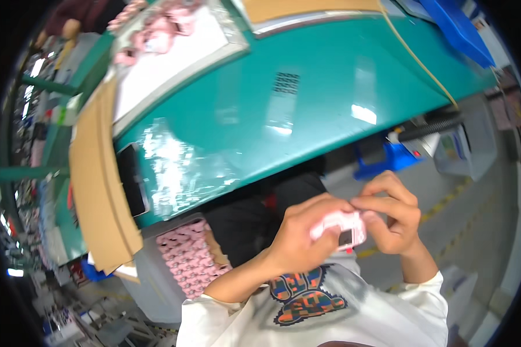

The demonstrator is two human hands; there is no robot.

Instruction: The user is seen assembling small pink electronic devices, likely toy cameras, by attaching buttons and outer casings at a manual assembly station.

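My left hand (304, 237) grips a small pink plastic device (341, 226) with a little dark screen, holding it over my lap below the edge of the green table (307, 110). My right hand (391, 214) pinches the device's upper right corner with thumb and fingertips. Both hands touch the device and hide most of its body. My white shirt with a colourful print (307, 298) fills the lower edge.
A bin of pink devices (185, 257) stands at my lower left beside a cardboard sheet (98, 185). A dark phone (133, 179) and clear plastic film (179, 162) lie on the table. A white tray with pink parts (168, 40) sits farther back; a blue bin (457, 29) at the right.
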